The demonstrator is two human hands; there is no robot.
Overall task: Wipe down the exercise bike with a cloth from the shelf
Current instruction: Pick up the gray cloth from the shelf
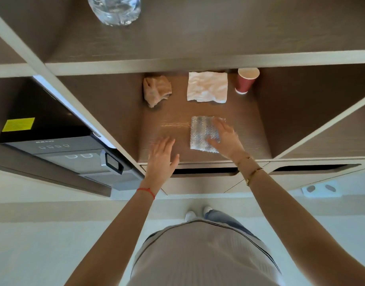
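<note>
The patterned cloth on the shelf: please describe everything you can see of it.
The patterned cloth is a rectangular piece, white with a blue-grey dotted weave, looking thin and soft. It lies flat on the brown shelf, near its front edge. The right hand rests on its right side, fingers spread; the left hand does not touch it.

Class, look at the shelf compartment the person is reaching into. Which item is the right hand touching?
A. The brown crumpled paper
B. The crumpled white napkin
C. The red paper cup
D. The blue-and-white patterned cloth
D. The right hand lies with fingers spread on the blue-and-white patterned cloth near the shelf's front edge, while the red paper cup, white napkin and brown crumpled paper sit untouched farther back.
</note>
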